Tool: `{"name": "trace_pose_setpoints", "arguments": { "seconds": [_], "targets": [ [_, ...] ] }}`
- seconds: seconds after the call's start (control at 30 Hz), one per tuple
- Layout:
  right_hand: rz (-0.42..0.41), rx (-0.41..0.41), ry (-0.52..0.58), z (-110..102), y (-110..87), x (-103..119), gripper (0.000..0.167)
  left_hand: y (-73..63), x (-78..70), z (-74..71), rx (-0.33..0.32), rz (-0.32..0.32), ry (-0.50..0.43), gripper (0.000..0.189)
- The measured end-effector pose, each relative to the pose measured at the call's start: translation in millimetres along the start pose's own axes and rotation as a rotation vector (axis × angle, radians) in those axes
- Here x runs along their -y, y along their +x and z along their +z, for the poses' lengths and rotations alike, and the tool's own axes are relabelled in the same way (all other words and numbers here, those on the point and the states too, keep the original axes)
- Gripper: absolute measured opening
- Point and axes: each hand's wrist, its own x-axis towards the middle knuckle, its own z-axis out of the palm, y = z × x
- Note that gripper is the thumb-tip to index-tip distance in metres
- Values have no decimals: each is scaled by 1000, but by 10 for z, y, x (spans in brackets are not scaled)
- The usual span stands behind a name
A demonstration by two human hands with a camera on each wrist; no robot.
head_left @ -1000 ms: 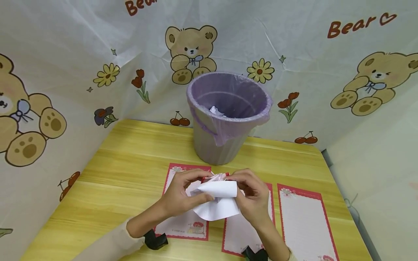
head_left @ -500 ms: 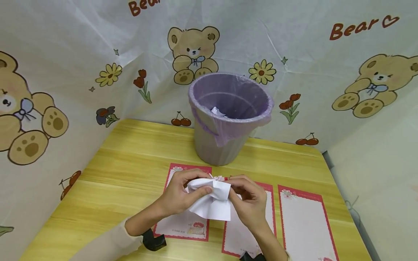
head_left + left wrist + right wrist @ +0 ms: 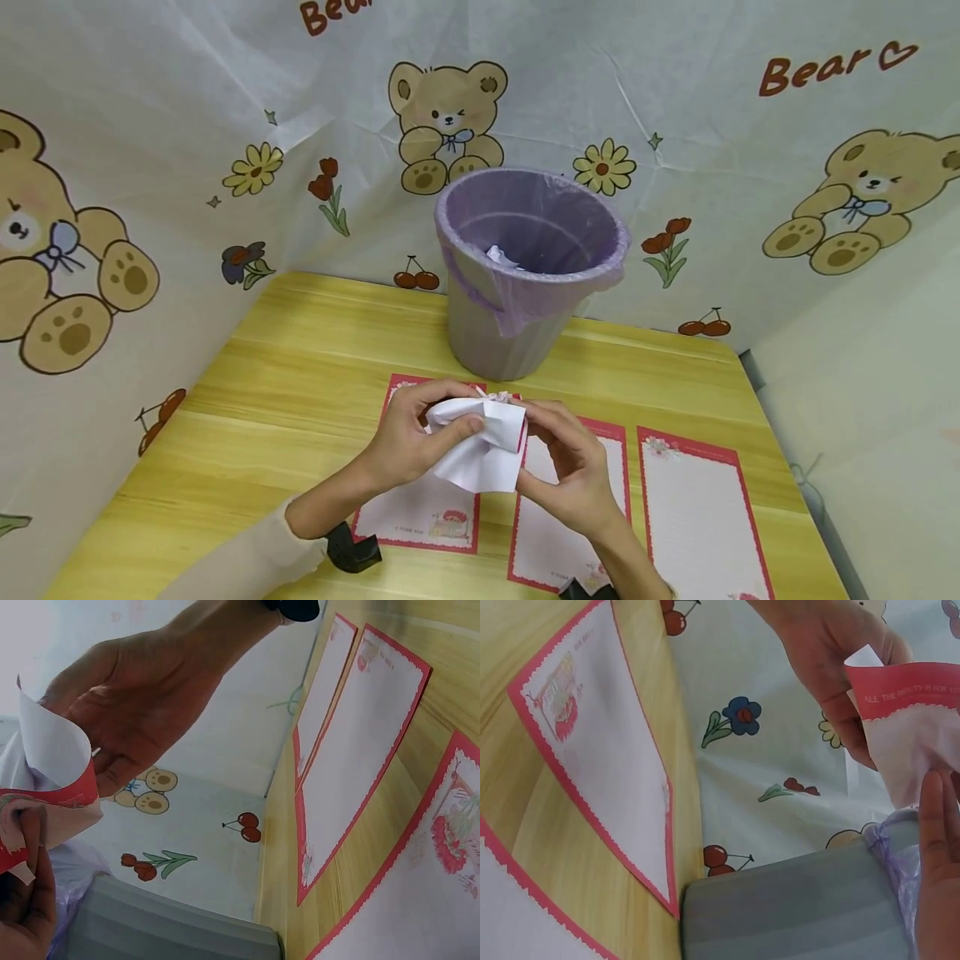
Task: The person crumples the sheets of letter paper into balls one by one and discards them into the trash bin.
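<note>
Both hands hold a partly crumpled sheet of letter paper (image 3: 476, 471), white on the near side, above the table and in front of the bin. My left hand (image 3: 401, 437) grips its left side, the thumb lying across the front. At the right edge my right hand (image 3: 577, 475) pinches the sheet with curled fingers. Along the top the paper is bunched into pleats. In the right wrist view the red printed border of the paper (image 3: 907, 694) shows, curving between the left hand (image 3: 829, 667) and the right hand (image 3: 937, 877).
Several flat red-bordered sheets lie on the wooden table (image 3: 300, 375): a left sheet (image 3: 405, 508), a middle sheet (image 3: 555, 542) and a right sheet (image 3: 705, 508). A grey bin (image 3: 498, 342) with a purple liner stands behind them, crumpled paper (image 3: 501, 257) inside. A bear-print cloth (image 3: 330, 100) hangs behind.
The sheet has been folded and gathered further, its loose right side drawn inward. My right hand has shifted its fingers along the right edge, and both hands have risen slightly.
</note>
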Motion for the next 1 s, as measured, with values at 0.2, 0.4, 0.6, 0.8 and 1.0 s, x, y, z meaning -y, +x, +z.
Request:
{"name": "trace_pose_setpoints", "arguments": {
  "seconds": [0.2, 0.4, 0.6, 0.8, 1.0],
  "targets": [
    [-11, -81, 14, 46, 17, -15, 62, -6, -14, 45, 8, 23, -16, 21],
    [12, -164, 20, 93, 56, -22, 51, -18, 1, 67, -5, 114, 50, 20],
    [27, -188, 24, 84, 77, -18, 29, -53, 35, 106, 38, 178, 95, 20],
    [0, -139, 20, 25, 93, 0, 23, -66, 58, 127, 64, 170, 78, 16],
    [-11, -160, 5, -35, 116, 22, 22, -87, 72, 105, 82, 128, 105, 24]
  ]
}}
